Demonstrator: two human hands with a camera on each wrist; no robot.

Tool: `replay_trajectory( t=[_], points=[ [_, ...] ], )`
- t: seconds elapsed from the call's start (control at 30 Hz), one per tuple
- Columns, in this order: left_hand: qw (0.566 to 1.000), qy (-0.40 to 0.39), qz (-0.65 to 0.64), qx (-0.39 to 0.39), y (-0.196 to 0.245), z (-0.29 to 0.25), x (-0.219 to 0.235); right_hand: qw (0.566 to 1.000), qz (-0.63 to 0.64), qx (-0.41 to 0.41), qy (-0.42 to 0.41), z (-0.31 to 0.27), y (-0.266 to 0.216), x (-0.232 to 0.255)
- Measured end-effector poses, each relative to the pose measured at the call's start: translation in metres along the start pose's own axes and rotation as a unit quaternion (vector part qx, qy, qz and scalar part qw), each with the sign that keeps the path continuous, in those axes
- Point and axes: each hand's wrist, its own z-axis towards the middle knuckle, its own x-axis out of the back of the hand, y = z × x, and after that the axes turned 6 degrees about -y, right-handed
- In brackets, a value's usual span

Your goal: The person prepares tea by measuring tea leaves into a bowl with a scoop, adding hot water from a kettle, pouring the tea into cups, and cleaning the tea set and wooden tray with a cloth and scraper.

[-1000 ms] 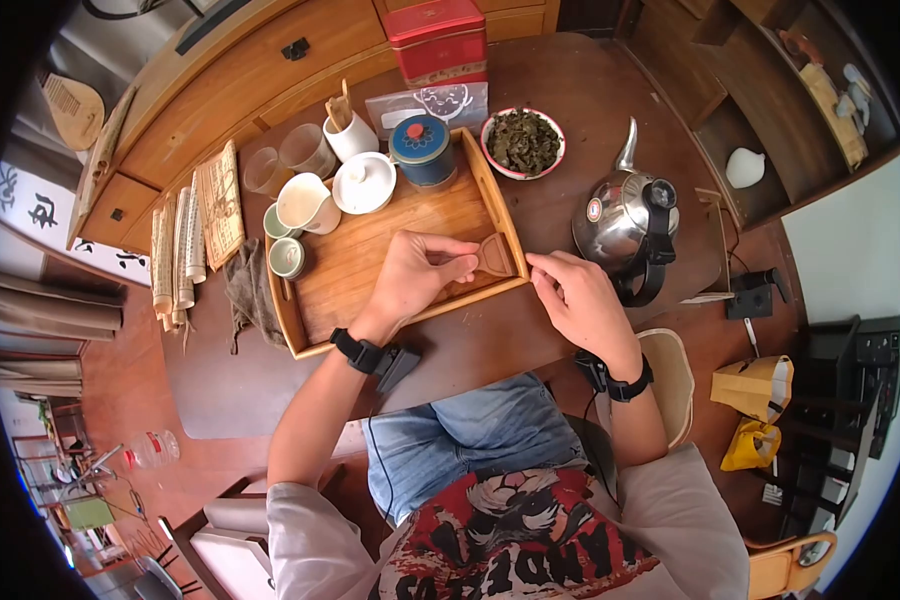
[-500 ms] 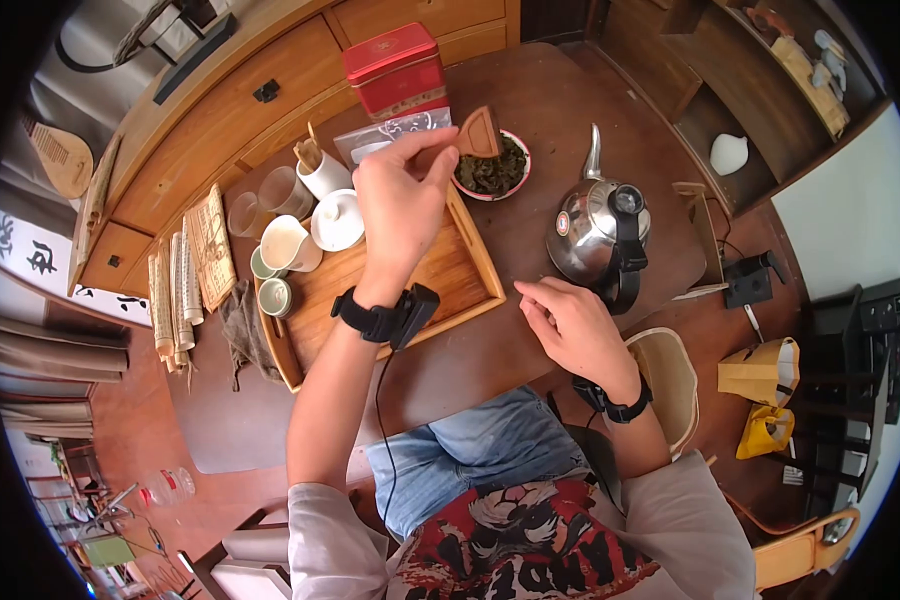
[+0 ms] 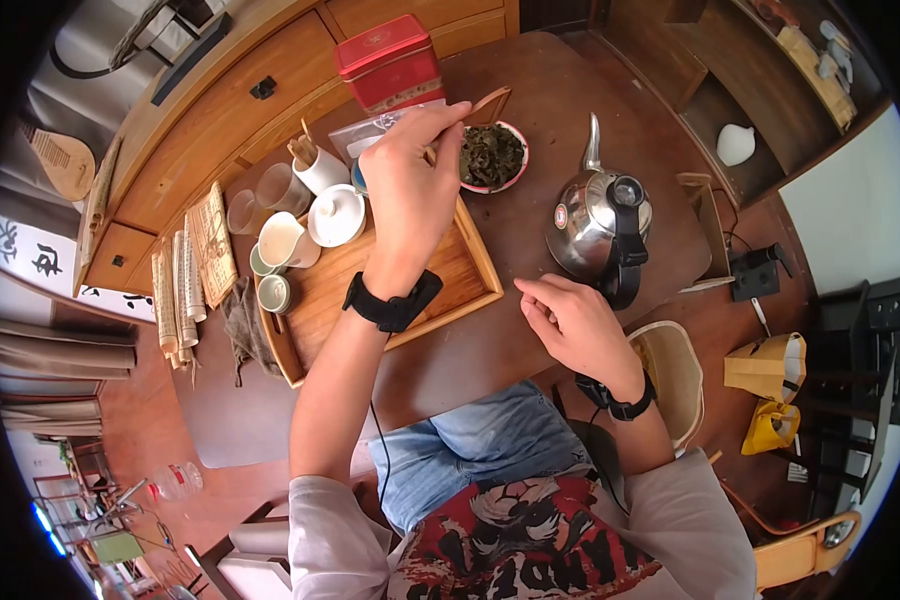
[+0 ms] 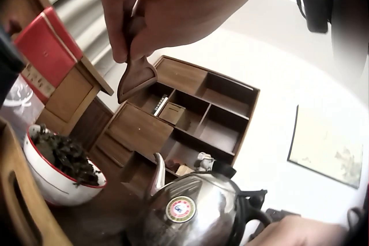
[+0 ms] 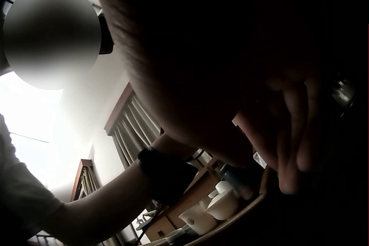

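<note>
My left hand is raised over the far right part of the wooden tray. Between thumb and fingers it pinches a small brown fan-shaped piece, flared end outward, with a raised rim. In the head view this piece overlaps the far rim of a white, red-edged bowl of dark wet tea leaves. My right hand holds nothing, its fingers loosely bent, near the tray's right corner and in front of a steel kettle. A blue canister is mostly hidden behind my left hand.
On the tray's left stand a white lidded bowl, a pitcher and green cups. Behind are a white holder of wooden tools, glass cups and a red tin. Bamboo scrolls and a cloth lie left.
My left hand lifted the brown piece from the tray's right end toward the leaf bowl, then turned it edge-on. The right hand left the tray's corner and now hovers beside it.
</note>
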Motion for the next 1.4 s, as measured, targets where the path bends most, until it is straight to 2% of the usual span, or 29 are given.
replay_trajectory(
  t=[0.1,0.23,0.4,0.43,0.53,0.67,0.73,0.77,0.83,0.87,1.03,1.23,1.4],
  points=[
    [0.999,-0.011,0.027,0.030,0.000,-0.001,0.003,1.000,0.003,-0.009,-0.009,-0.001,-0.002,0.000],
    [0.998,-0.002,0.003,0.058,0.000,-0.015,0.012,1.000,0.008,-0.009,-0.012,0.000,-0.004,0.002],
    [0.990,-0.073,-0.009,0.120,0.001,-0.055,0.037,1.000,0.012,0.017,0.009,0.000,0.003,-0.004],
    [0.990,-0.073,-0.008,0.121,-0.001,-0.065,0.042,1.000,0.013,0.003,-0.004,0.000,0.002,-0.003],
    [0.972,-0.138,-0.010,0.190,-0.001,-0.088,0.054,1.000,0.012,-0.013,-0.019,0.002,-0.001,-0.002],
    [0.968,-0.149,0.042,0.200,-0.021,-0.103,0.053,0.999,0.011,-0.015,-0.027,0.005,-0.002,-0.005],
    [0.972,-0.156,0.130,0.116,-0.027,-0.100,0.047,0.999,0.017,-0.012,-0.029,0.007,-0.002,-0.007],
    [0.972,-0.152,0.130,0.120,-0.028,-0.099,0.044,0.999,0.024,-0.013,-0.028,0.008,-0.002,-0.007],
    [0.961,-0.170,0.208,0.065,-0.031,-0.091,0.036,0.999,0.022,-0.006,-0.026,0.010,-0.001,-0.009],
    [0.963,-0.169,0.207,0.039,-0.038,-0.088,0.030,1.000,0.022,-0.002,-0.020,0.011,-0.001,-0.009],
    [0.953,-0.198,0.218,0.073,-0.048,-0.077,0.012,0.999,0.042,-0.009,-0.028,0.012,-0.002,-0.007],
    [0.948,-0.229,0.207,0.082,-0.058,-0.079,0.012,0.999,0.033,0.002,-0.025,0.013,0.004,-0.006],
    [0.937,-0.278,0.203,0.066,-0.030,-0.095,0.027,0.999,0.025,0.009,-0.024,0.013,0.005,-0.007]
  ],
)
